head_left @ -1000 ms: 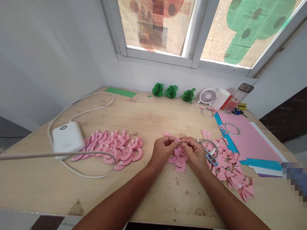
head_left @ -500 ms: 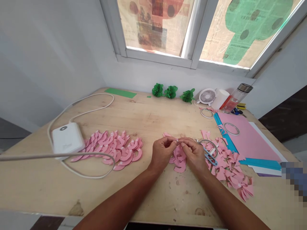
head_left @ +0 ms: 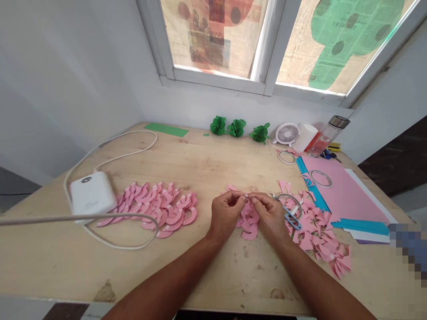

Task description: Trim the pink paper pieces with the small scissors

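Observation:
My left hand (head_left: 227,212) and my right hand (head_left: 268,213) meet above the table, both closed in a pinch with fingertips together. Between them is a tiny white piece of tape (head_left: 246,196), mostly covered by the fingers. Under and behind the hands lie curved pink paper cut-outs (head_left: 249,229), partly hidden. Beside my right hand rest a blue-grey cutter (head_left: 293,220) and a tape roll (head_left: 298,201), among pink paper scraps (head_left: 320,231). To the left, a fanned row of curved pink paper pieces (head_left: 173,213) bears small white patches.
A white power bank (head_left: 91,195) with a looping cable (head_left: 116,216) lies at left. Green paper ornaments (head_left: 236,128), a small fan (head_left: 287,133) and a bottle (head_left: 330,135) line the wall. Pink sheets (head_left: 350,195) and another tape roll (head_left: 320,178) are at right.
Almost nothing differs. The whole view has shifted slightly, while both hands keep their pinch in the same place over the pink cut-outs.

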`<state>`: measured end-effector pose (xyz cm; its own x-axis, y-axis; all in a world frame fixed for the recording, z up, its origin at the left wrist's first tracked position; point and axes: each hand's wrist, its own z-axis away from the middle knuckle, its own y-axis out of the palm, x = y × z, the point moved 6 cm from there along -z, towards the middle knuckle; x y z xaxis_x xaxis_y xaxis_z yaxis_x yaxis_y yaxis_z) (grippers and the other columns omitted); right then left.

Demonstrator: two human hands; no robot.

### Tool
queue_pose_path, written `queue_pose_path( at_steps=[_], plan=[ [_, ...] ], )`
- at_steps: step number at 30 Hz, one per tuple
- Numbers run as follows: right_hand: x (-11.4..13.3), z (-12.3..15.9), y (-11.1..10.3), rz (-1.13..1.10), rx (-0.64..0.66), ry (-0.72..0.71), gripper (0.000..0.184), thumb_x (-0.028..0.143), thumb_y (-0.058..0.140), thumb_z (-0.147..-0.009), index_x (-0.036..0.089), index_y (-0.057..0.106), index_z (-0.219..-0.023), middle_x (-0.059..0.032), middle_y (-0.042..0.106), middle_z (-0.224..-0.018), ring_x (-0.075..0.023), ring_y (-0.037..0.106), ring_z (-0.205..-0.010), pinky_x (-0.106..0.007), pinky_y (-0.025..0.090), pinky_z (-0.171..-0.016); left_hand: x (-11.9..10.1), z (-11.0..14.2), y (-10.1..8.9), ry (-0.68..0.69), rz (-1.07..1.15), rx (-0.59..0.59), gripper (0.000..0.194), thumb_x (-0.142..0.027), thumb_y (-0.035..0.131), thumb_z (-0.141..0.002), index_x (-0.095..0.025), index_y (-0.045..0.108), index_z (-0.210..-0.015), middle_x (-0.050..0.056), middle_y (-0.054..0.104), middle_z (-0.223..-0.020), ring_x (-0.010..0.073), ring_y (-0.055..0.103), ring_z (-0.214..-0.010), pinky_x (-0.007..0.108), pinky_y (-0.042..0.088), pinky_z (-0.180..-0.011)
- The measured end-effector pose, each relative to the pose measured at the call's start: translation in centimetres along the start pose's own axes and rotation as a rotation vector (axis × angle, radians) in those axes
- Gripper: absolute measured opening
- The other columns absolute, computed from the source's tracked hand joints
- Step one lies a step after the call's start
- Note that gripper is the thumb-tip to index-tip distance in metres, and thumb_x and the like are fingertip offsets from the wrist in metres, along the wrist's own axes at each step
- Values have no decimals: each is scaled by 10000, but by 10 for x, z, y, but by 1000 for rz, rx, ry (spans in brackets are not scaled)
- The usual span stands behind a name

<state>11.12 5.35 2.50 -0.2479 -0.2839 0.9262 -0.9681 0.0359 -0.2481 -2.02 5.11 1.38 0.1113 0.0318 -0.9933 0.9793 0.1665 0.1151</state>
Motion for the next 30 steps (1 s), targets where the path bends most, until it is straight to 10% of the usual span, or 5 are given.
queue_pose_path(
  at_steps=[30],
  plan=[
    [5,-2,-5,195,-28,59,106,257,540,-739,171,566,-681,-6,593,-635,-129,533,-597,-238,419,-561,0,3,7,-62,68,103,174,-259,636,-673,-137,702,-778,21,657,-668,100,536,-514,197,418,-469]
  ],
)
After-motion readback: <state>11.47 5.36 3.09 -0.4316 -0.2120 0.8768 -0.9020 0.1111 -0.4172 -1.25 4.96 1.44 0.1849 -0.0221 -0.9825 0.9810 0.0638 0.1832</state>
